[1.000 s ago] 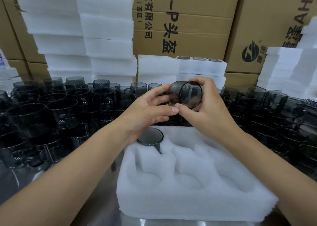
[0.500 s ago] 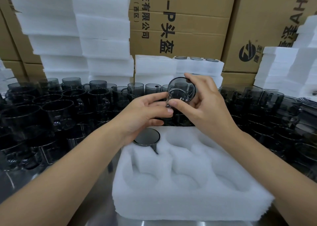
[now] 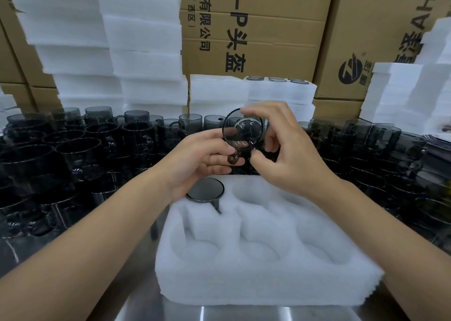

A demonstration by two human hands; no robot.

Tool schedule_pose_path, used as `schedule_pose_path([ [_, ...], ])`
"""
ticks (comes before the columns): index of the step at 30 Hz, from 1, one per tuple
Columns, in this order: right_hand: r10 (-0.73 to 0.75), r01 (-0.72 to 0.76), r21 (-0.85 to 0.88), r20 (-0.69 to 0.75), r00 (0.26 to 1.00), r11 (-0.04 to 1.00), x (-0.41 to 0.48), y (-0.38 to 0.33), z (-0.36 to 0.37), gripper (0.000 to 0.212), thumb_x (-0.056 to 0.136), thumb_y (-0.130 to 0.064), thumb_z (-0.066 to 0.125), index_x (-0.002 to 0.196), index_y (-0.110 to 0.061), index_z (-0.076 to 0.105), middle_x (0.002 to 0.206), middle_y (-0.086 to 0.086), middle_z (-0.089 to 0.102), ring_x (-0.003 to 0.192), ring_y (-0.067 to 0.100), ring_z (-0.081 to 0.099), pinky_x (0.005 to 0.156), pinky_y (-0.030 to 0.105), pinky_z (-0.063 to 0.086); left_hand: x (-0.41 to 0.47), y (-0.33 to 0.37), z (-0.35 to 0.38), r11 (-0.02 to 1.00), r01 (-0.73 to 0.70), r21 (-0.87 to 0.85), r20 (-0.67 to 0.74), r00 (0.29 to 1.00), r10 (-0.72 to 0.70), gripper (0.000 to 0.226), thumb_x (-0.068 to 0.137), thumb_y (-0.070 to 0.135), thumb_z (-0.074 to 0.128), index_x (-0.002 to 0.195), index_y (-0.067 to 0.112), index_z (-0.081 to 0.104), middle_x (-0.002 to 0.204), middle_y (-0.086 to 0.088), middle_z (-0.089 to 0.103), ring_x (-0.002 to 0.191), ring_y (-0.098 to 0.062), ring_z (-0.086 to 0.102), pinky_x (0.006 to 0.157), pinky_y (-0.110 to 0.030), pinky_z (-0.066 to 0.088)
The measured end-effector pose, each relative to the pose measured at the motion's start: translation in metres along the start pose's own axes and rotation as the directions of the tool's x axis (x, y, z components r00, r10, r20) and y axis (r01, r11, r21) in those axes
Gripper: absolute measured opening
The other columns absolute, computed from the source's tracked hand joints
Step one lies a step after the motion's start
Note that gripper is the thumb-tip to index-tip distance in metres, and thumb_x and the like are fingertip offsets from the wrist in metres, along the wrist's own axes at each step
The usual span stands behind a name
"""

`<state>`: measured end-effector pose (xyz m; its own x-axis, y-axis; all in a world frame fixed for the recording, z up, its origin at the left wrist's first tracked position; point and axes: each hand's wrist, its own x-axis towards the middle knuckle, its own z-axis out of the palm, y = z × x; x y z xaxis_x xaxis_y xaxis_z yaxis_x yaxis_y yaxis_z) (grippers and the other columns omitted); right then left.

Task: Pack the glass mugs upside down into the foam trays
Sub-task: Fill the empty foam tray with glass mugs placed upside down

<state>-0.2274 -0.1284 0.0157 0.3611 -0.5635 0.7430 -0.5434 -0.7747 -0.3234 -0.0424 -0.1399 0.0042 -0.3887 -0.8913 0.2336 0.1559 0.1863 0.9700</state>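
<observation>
Left hand (image 3: 200, 161) cupped beneath the mug (image 3: 242, 131), thumb against its side, handle (image 3: 233, 158) resting across the curled fingers (image 3: 214, 160). Right hand (image 3: 289, 155) pinching the same mug from the other side, forefinger over the top edge, thumb low beside the handle. Both clamped on glass, neither free.

Mug in the air above the back edge of the tray (image 3: 244, 291), lying on its side with one round end toward the camera; hard to tell whether mouth or base. Not yet upside down, not yet in a pocket.

One packed mug (image 3: 205, 190) already base-up in the back-left pocket, handle down in its slot. Next pocket along the back row bare, just below the hands.

Risks, by judgement:
- Smooth glass in fingertip grips only, so likely to slip mid-turn on an early release by either hand.
- A drop onto foam probably harmless. A drop backward onto the loose mugs (image 3: 73, 150) crowded on the desk (image 3: 244, 314) likely to chip or break glass.
- Handle out of line with the pocket's slot: mug perched crooked and apt to tip against the packed mug.
- Forcing it down: torn foam.
- Mouth-up placement by mistake, with both ends so alike from here.
</observation>
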Motion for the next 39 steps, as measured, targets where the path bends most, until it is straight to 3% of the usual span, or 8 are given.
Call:
schedule_pose_path([
  [8,0.045,-0.057,0.125,0.090,0.995,0.991,0.001,-0.002,-0.004,0.065,0.072,-0.032,0.062,0.128,-0.046,0.032,0.122,-0.028,0.045,0.090,-0.001,0.052,0.081,0.018,0.042,-0.001,0.000,0.002,1.000,-0.009,0.020,-0.038,0.999,0.010,0.029,0.073,0.024,0.068,0.101,0.019,0.068,0.101,-0.002,0.074,0.081,-0.015,0.072,0.068,-0.023,0.056],
  [14,0.168,-0.180,0.177,0.079,0.983,0.968,0.009,-0.005,-0.019,0.055,0.066,-0.041,0.075,0.116,-0.036,0.054,0.111,-0.012,0.053,0.082,0.019,0.058,0.081,0.035,0.051,-0.003,0.001,0.010,0.977,0.007,0.212,-0.097,0.995,0.014,0.043,0.076,0.055,0.064,0.101,0.020,0.065,0.095,0.002,0.076,0.096,-0.011,0.070,0.079,-0.025,0.055],
  [17,0.254,-0.341,0.322,0.284,0.925,0.883,0.013,0.002,-0.032,0.049,0.068,-0.031,0.073,0.115,-0.033,0.060,0.116,0.001,0.060,0.094,0.037,0.059,0.087,0.047,0.052,-0.003,0.003,0.018,0.916,0.059,0.396,-0.189,0.982,0.018,0.068,0.073,0.079,0.035,0.097,0.026,0.071,0.088,0.008,0.076,0.088,-0.001,0.069,0.084,-0.030,0.048],
  [20,0.232,-0.459,0.339,0.536,0.811,0.821,0.012,0.010,-0.043,0.046,0.070,-0.024,0.071,0.114,-0.031,0.063,0.109,-0.002,0.068,0.087,0.025,0.062,0.078,0.030,0.055,-0.002,0.003,0.022,0.864,0.083,0.497,-0.287,0.955,0.073,0.067,0.073,0.075,0.030,0.092,0.025,0.071,0.080,0.011,0.075,0.080,0.001,0.068,0.076,-0.031,0.043],
  [24,0.182,-0.447,0.231,0.686,0.705,0.864,0.011,0.012,-0.042,0.045,0.071,-0.021,0.070,0.113,-0.032,0.064,0.097,-0.012,0.067,0.074,0.007,0.053,0.065,0.018,0.045,-0.005,0.000,0.018,0.738,0.112,0.666,-0.190,0.981,0.022,0.061,0.062,0.081,0.040,0.091,0.035,0.068,0.088,0.018,0.072,0.089,0.002,0.065,0.084,-0.028,0.048],
  [30,0.143,-0.387,0.211,0.690,0.709,0.898,0.010,0.009,-0.037,0.046,0.074,-0.019,0.070,0.118,-0.031,0.060,0.077,-0.028,0.063,0.067,-0.001,0.051,0.063,0.013,0.043,-0.010,0.012,0.010,0.597,0.121,0.793,-0.034,0.987,-0.155,0.062,0.053,0.089,0.037,0.090,0.046,0.062,0.089,0.032,0.062,0.086,0.016,0.054,0.078,-0.022,0.039],
  [36,0.187,-0.404,0.150,0.708,0.681,0.902,0.010,0.011,-0.032,0.043,0.070,-0.034,0.075,0.111,-0.037,0.064,0.101,0.007,0.064,0.074,0.010,0.050,0.069,0.027,0.044,-0.013,0.018,0.007,0.562,0.120,0.819,0.023,0.970,-0.240,0.063,0.051,0.088,0.046,0.092,0.044,0.065,0.082,0.013,0.063,0.077,-0.006,0.058,0.078,-0.030,0.044],
  [39,0.209,-0.399,0.108,0.712,0.670,0.911,0.009,0.012,-0.030,0.044,0.066,-0.042,0.076,0.108,-0.041,0.063,0.086,0.003,0.062,0.072,0.012,0.050,0.068,0.033,0.041,-0.014,0.020,0.005,0.574,0.130,0.809,0.034,0.963,-0.267,0.063,0.050,0.085,0.050,0.096,0.045,0.066,0.101,0.012,0.069,0.099,-0.005,0.061,0.098,-0.033,0.045],
])
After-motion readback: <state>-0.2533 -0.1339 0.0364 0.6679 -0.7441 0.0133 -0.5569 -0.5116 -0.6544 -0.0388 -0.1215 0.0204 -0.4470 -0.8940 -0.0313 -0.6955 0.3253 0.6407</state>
